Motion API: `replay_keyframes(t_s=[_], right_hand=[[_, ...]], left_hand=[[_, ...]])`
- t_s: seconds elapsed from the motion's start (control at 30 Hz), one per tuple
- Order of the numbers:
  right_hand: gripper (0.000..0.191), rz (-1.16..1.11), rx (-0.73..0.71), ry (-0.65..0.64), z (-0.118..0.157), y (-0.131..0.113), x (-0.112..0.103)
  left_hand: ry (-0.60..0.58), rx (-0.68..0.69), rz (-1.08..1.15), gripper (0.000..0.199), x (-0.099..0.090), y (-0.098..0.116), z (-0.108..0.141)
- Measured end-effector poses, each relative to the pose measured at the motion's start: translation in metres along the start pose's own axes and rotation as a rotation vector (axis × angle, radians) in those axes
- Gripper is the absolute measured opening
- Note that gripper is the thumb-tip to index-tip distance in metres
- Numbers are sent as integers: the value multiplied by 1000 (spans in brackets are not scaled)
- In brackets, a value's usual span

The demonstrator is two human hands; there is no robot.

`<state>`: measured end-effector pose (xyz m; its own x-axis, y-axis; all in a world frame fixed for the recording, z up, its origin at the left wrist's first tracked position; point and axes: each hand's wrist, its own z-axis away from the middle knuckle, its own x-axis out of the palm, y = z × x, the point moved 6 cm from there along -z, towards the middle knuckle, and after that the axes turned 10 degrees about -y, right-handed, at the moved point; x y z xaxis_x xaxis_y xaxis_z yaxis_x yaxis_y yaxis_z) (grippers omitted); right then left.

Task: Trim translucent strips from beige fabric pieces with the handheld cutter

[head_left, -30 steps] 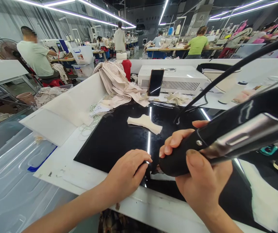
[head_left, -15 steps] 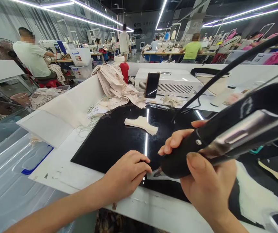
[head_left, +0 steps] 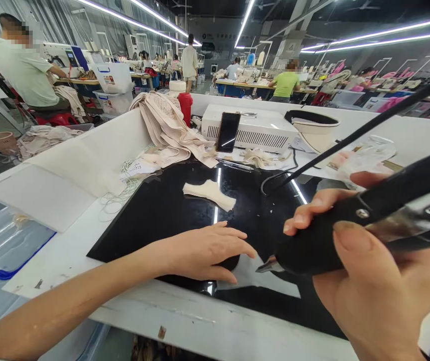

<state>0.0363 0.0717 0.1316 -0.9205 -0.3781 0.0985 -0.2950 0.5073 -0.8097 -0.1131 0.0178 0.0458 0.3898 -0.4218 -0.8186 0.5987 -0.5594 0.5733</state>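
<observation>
My left hand is open over the black glossy panel, palm down and fingers a little apart. Just right of its fingertips lies a pale, flat, sheet-like patch; I cannot tell its material. My right hand is wrapped round a black hand tool with a metal lever and a pointed metal nozzle. That nozzle points left, toward my left fingers and over the pale patch, without touching the hand. Beyond my left hand, a cream curved fabric piece rests on the panel.
A black cable slants across the right side. Behind the panel are a phone, a white vented box, piled beige fabric and a red container. White walls edge the table. Other people sit or stand farther off.
My left hand has shifted right and its fingers have spread. My right hand and the tool have moved right, away from the left fingers. The view has turned slightly, and more of the pale patch shows.
</observation>
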Motion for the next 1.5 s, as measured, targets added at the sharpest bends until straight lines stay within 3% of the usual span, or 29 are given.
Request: replay_keyframes(t_s=[0.13,0.33,0.83,1.03,1.27,1.5], right_hand=[[41,-51,48,60,0,3,3],[43,-118,56,99,1,8,5],[44,-169,42,77,4,23,9],[36,-135,25,58,7,20,9],[43,-259,54,29,15,22,13],[40,-247,64,15,19,19,14]], left_hand=[[5,-20,84,61,4,-6,2],[0,-23,95,61,9,-5,3],[68,-32,84,74,11,-4,0],[62,-44,80,74,11,-4,0],[57,-46,73,76,13,-5,1],[51,-53,48,76,13,-5,0]])
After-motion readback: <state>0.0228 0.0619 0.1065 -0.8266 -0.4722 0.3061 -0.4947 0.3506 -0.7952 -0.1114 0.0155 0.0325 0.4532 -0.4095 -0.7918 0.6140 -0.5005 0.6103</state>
